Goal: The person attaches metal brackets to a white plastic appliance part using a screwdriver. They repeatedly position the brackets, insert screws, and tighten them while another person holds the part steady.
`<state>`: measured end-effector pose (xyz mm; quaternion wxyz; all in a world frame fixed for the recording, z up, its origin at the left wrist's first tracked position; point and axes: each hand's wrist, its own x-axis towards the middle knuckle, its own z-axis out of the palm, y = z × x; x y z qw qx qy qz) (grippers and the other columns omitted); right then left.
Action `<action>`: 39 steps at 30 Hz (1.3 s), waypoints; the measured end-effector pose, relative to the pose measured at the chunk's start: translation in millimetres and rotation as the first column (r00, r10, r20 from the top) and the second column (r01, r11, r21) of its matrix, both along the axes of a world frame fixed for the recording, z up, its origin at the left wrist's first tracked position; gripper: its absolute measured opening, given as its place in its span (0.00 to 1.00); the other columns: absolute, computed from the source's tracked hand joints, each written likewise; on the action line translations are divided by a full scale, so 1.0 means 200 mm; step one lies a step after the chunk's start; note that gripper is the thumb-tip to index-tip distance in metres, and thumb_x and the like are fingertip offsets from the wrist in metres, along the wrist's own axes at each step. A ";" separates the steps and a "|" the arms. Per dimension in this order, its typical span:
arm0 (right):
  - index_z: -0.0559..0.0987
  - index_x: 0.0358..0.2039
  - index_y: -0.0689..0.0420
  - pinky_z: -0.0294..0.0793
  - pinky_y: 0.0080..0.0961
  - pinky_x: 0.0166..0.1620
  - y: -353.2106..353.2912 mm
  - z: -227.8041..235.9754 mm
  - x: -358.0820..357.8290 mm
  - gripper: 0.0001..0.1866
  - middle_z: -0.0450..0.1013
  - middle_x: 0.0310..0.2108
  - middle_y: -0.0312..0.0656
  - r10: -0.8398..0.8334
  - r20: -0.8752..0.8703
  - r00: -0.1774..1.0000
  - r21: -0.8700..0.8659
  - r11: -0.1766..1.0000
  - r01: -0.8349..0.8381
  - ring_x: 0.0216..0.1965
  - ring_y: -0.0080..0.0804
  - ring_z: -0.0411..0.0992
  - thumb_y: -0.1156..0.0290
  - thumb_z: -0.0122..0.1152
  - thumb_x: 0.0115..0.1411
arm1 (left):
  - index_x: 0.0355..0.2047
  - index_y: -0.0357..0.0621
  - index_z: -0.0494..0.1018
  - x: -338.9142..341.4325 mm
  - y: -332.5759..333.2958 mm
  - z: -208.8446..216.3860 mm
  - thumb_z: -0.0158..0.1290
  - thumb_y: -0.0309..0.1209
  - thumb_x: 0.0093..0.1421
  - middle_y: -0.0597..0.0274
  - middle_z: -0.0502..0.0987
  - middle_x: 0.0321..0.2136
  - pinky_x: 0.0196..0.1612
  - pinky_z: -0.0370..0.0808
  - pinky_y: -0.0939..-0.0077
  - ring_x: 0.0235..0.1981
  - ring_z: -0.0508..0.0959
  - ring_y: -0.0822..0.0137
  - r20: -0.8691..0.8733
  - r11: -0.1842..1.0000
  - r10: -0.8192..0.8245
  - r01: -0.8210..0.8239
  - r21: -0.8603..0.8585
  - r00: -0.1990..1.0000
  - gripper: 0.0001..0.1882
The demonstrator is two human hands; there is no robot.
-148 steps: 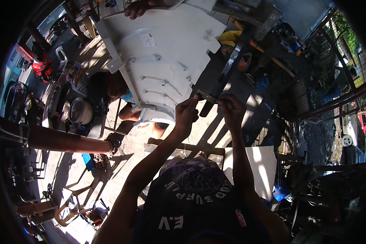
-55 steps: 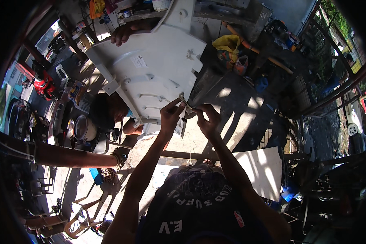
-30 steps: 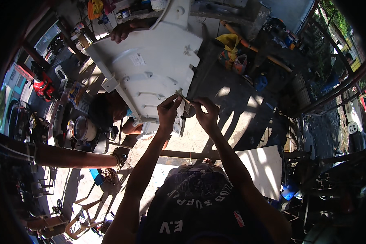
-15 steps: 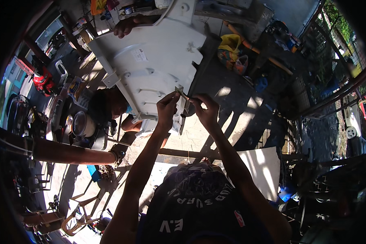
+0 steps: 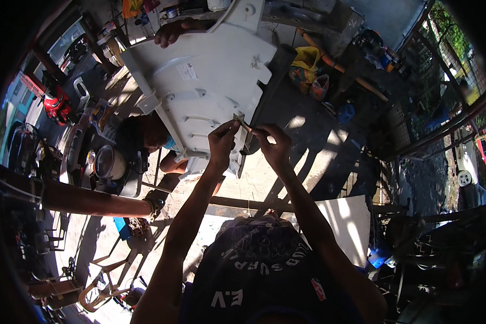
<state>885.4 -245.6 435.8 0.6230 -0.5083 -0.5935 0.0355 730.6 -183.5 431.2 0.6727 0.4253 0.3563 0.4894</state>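
My left hand (image 5: 222,143) is closed in a pinch on a small thin stick-like piece (image 5: 244,125) with a pale flat end. Its other end sits between the pinched fingertips of my right hand (image 5: 274,144). I cannot make out exactly what the piece is. Just beyond my hands stands a large white moulded panel (image 5: 210,59) with ribs, notches and a paper label; whether the piece touches it I cannot tell. Another person's hand (image 5: 173,32) grips the panel's upper edge. That person (image 5: 151,131) is low down at the panel's left side, partly hidden behind it.
A brown pipe (image 5: 97,200) crosses on the left, near a round tub (image 5: 110,163). Right of the panel lie a yellow bag (image 5: 306,56) and a long orange-brown pole (image 5: 356,75). A white board (image 5: 345,221) lies by my right arm. A chair frame (image 5: 100,286) is at lower left.
The panel, with the other person's hand on it, has shifted slightly to the right. My hands keep nearly the same place and the same pinch on the thin piece.
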 end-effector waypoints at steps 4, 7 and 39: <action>0.83 0.36 0.61 0.77 0.22 0.35 0.00 0.00 0.00 0.08 0.80 0.31 0.42 0.006 -0.003 1.000 -0.012 1.000 -0.006 0.31 0.27 0.80 0.79 0.71 0.55 | 0.46 0.38 0.81 0.00 0.00 0.00 0.63 0.34 0.63 0.78 0.67 0.16 0.18 0.51 0.83 0.15 0.56 0.85 0.000 1.000 0.001 -0.001 0.008 1.000 0.15; 0.82 0.36 0.61 0.76 0.22 0.35 0.00 0.00 0.00 0.08 0.80 0.30 0.42 0.010 -0.008 1.000 -0.021 1.000 -0.011 0.30 0.27 0.79 0.79 0.71 0.55 | 0.46 0.38 0.81 -0.01 -0.01 0.00 0.63 0.34 0.62 0.78 0.68 0.17 0.18 0.52 0.83 0.15 0.56 0.85 -0.006 1.000 0.004 -0.004 0.005 1.000 0.16; 0.83 0.34 0.65 0.76 0.21 0.38 -0.24 0.10 0.34 0.05 0.77 0.29 0.38 0.476 -0.188 0.859 -0.325 0.795 -0.512 0.34 0.26 0.77 0.86 0.63 0.57 | 0.46 0.38 0.81 -0.12 -0.16 0.12 0.61 0.37 0.65 0.77 0.65 0.16 0.21 0.54 0.81 0.17 0.57 0.84 -0.185 0.904 -0.365 0.395 0.163 0.912 0.16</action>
